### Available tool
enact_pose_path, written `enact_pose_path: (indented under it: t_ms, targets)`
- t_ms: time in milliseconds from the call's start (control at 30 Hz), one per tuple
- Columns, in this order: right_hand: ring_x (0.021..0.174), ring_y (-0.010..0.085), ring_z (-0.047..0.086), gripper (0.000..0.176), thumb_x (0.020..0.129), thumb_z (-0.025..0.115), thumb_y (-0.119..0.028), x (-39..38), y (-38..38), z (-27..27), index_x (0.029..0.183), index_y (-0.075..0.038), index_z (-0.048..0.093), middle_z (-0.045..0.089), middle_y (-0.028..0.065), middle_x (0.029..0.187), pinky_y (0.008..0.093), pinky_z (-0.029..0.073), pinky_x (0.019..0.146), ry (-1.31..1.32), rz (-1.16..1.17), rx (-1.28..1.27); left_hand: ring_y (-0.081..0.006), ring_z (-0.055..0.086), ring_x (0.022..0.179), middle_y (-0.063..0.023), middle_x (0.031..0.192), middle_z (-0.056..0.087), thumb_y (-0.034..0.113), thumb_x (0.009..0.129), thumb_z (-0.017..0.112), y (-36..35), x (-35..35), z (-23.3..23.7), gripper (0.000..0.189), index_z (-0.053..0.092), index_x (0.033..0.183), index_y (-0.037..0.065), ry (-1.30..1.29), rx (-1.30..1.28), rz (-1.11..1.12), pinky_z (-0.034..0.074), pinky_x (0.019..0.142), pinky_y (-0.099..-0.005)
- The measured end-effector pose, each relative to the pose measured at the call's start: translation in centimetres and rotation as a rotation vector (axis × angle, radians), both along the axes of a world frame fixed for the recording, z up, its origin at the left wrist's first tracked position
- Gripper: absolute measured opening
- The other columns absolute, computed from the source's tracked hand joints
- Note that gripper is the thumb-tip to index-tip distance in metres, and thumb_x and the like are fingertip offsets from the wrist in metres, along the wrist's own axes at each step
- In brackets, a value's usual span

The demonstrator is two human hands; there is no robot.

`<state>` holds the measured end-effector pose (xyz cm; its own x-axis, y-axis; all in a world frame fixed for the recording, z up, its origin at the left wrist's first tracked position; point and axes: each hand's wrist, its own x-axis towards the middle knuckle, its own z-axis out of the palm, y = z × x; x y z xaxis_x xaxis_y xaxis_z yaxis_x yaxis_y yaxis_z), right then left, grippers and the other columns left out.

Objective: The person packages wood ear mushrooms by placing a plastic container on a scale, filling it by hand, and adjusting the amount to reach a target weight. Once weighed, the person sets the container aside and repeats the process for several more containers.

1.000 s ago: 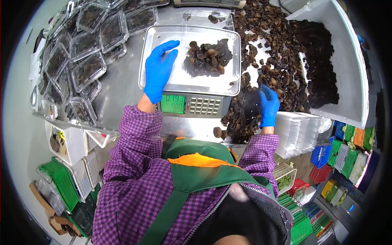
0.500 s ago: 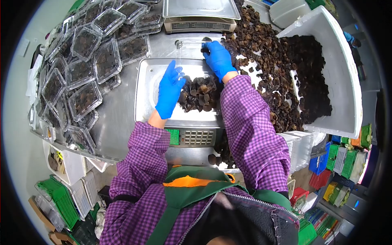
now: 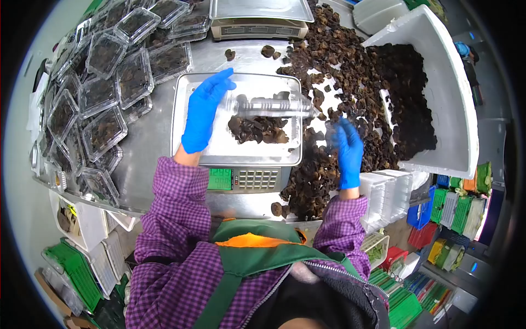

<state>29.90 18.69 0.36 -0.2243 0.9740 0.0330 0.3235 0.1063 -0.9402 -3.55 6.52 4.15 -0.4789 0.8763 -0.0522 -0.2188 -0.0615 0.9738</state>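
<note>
A clear plastic clamshell box [image 3: 268, 105] sits on the scale's metal pan [image 3: 189, 148], with dark wood-ear-like fungi [image 3: 263, 131] piled at its near side. Its raised clear part is tipped up and blurred at the right end. My left hand [image 3: 201, 114], in a blue glove, is beside the box's left end with fingers stretched upward and to the right. Over the loose fungi right of the scale is my right hand [image 3: 349, 153], also gloved in blue; motion smears its fingertips, so I cannot tell whether they hold a piece. The scale's green display [image 3: 220, 179] is lit.
Filled, closed clear boxes [image 3: 98, 94] are heaped at the left. A second scale [image 3: 260, 28] stands at the back. Loose fungi [image 3: 350, 71] spread from a tipped white foam bin [image 3: 457, 109]. Stacked empty clear boxes [image 3: 383, 197] stand at the near right.
My right hand has left the box's far edge and moved right and nearer to me, over the loose fungi. The box's raised part has tipped toward me. My left hand has shifted left.
</note>
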Motion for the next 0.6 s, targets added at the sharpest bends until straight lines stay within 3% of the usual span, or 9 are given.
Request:
enact_pose_path:
  t_ms: [33,67,100,167,233,333,400,600]
  targets:
    - [0.073,0.0092,0.06,0.037,0.096,0.056,-0.025,-0.7,-2.3,1.8,0.128,-0.004,0.055,0.066,0.0077,0.103,0.0226,0.049,0.061,0.052,0.023,-0.27,-0.0186,0.049,0.118,-0.0114,0.134,0.052,0.021,0.094,0.058,-0.8,0.4,0.2,0.046,0.048,0.135,0.003,0.079,-0.086,-0.028,0.038,0.1,-0.0314]
    - [0.068,0.0084,0.06,0.039,0.098,0.052,-0.03,-1.7,-4.2,3.0,0.128,-0.006,0.055,0.068,0.0064,0.093,0.0212,0.048,0.06,0.078,0.046,-0.375,-0.0194,0.056,0.109,-0.0095,0.125,0.056,0.015,0.084,0.071,-1.7,0.7,-0.4,0.059,0.046,0.137,0.008,0.173,-0.074,-0.01,0.044,0.095,-0.0326]
    - [0.064,0.0078,0.059,0.041,0.098,0.051,-0.031,-2.3,-5.4,2.9,0.13,-0.005,0.053,0.068,0.0064,0.091,0.021,0.047,0.057,0.104,0.114,-0.44,-0.0194,0.056,0.109,-0.0095,0.125,0.056,0.015,0.084,0.071,-2.9,1.3,-0.6,0.059,0.046,0.137,0.008,0.181,-0.073,-0.019,0.044,0.095,-0.0326]
    - [0.066,0.0081,0.06,0.039,0.099,0.05,-0.029,-3.8,-6.8,2.5,0.129,-0.005,0.054,0.067,0.0057,0.09,0.0209,0.047,0.056,0.098,0.147,-0.519,-0.0201,0.057,0.108,-0.0119,0.126,0.056,0.018,0.083,0.072,-5.1,2.0,-1.2,0.064,0.042,0.138,0.003,0.573,-0.327,-0.002,0.046,0.093,-0.0329]
    - [0.066,0.0087,0.06,0.038,0.098,0.05,-0.026,-4.6,-6.9,2.2,0.129,-0.004,0.053,0.067,0.0059,0.09,0.0214,0.048,0.056,0.141,0.143,-0.528,-0.0191,0.057,0.107,-0.0133,0.133,0.051,0.018,0.083,0.071,-6.0,1.6,-2.7,0.069,0.038,0.141,0.003,0.478,-0.403,-0.078,0.049,0.088,-0.032]
    - [0.067,0.01,0.061,0.037,0.096,0.051,-0.019,-5.7,-6.5,1.9,0.128,-0.001,0.053,0.066,0.0063,0.09,0.0224,0.049,0.057,0.21,0.145,-0.572,-0.0104,0.059,0.091,-0.0105,0.136,0.049,0.014,0.089,0.06,-7.0,2.2,-1.4,0.063,0.033,0.145,0.004,0.102,-0.326,-0.274,0.049,0.076,-0.0243]
    - [0.068,0.0121,0.062,0.032,0.091,0.054,-0.009,-6.1,-6.2,1.2,0.121,0.004,0.055,0.065,0.0075,0.089,0.0241,0.051,0.059,0.283,0.148,-0.596,-0.0102,0.059,0.09,-0.0107,0.135,0.05,0.011,0.088,0.059,-6.7,2.7,-1.5,0.063,0.033,0.145,0.004,0.086,-0.311,-0.263,0.049,0.075,-0.0235]
    - [0.065,0.012,0.062,0.027,0.09,0.056,-0.009,-7.0,-5.9,-1.0,0.113,0.005,0.055,0.062,0.0072,0.083,0.0243,0.051,0.057,0.205,0.104,-0.5,-0.0098,0.059,0.089,-0.0105,0.129,0.054,0.003,0.084,0.056,-6.7,4.1,-2.3,0.062,0.037,0.142,0.003,0.077,-0.284,-0.173,0.049,0.072,-0.0226]
